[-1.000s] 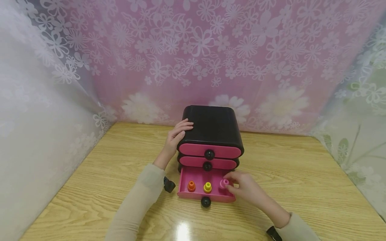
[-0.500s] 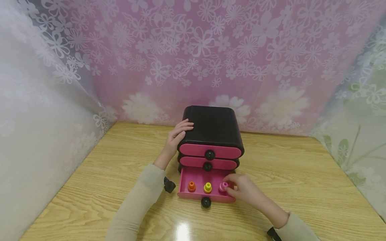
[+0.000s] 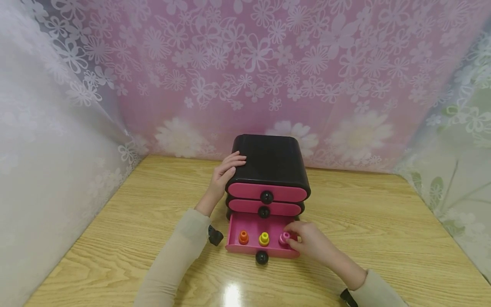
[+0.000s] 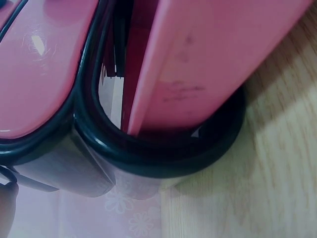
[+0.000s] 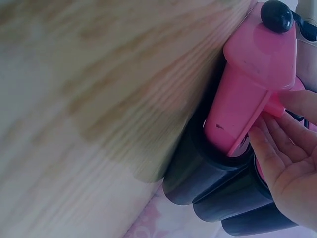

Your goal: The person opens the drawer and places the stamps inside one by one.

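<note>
A black drawer unit (image 3: 268, 157) with pink fronts stands on the table. Its bottom drawer (image 3: 251, 224) is pulled out. Along the drawer's front, an orange stepped, peg-like piece (image 3: 243, 238) and a yellow one (image 3: 264, 239) stand upright. At the right end, my right hand (image 3: 312, 241) pinches a pink stepped piece (image 3: 284, 238) between thumb and fingers, inside the drawer. The right wrist view shows the pink piece (image 5: 275, 104) at the fingertips. My left hand (image 3: 225, 171) rests on the unit's upper left edge, its fingers on the top. Only a finger (image 4: 7, 206) shows in the left wrist view.
Two upper drawers, the top one (image 3: 249, 192) and the middle one (image 3: 245, 207), are closed, each with a black knob. Another black knob (image 3: 262, 257) sticks out from the open drawer. A flowered curtain (image 3: 245, 76) hangs behind the wooden table (image 3: 383, 238).
The right hand has lowered the pink piece slightly and drawn it a touch toward the drawer front. My left hand and the drawer unit stay where they were.
</note>
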A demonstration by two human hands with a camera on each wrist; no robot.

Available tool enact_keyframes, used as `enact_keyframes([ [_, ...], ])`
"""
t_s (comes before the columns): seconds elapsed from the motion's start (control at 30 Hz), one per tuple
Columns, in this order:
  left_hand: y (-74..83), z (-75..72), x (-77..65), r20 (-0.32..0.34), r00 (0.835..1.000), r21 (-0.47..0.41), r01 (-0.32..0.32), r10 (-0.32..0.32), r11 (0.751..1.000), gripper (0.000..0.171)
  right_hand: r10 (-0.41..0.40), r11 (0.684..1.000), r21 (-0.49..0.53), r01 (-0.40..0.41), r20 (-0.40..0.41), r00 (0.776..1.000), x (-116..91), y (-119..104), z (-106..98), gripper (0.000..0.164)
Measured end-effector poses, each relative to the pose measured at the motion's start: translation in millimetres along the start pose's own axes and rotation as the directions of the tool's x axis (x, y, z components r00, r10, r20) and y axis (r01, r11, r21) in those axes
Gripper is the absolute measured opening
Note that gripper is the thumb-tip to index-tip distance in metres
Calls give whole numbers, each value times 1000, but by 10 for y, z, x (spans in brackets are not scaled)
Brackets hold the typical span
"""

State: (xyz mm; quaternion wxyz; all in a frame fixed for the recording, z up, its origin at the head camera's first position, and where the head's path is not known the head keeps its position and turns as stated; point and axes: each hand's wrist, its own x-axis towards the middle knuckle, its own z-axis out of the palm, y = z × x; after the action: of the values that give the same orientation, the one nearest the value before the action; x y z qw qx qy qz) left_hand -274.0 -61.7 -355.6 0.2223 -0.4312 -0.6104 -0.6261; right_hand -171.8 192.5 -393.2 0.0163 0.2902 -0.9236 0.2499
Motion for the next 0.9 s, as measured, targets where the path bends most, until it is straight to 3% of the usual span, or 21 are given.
enact_keyframes([
  [0.7,23,4,6,0,1000,-7,-3,3,1000,27,-16,983,-185,12,-19,1000,44,12,55,12],
  [0.9,-141,-33,-27,1,1000,-23,-6,6,1000,28,-36,974,-226,31,-16,999,48,19,61,12],
])
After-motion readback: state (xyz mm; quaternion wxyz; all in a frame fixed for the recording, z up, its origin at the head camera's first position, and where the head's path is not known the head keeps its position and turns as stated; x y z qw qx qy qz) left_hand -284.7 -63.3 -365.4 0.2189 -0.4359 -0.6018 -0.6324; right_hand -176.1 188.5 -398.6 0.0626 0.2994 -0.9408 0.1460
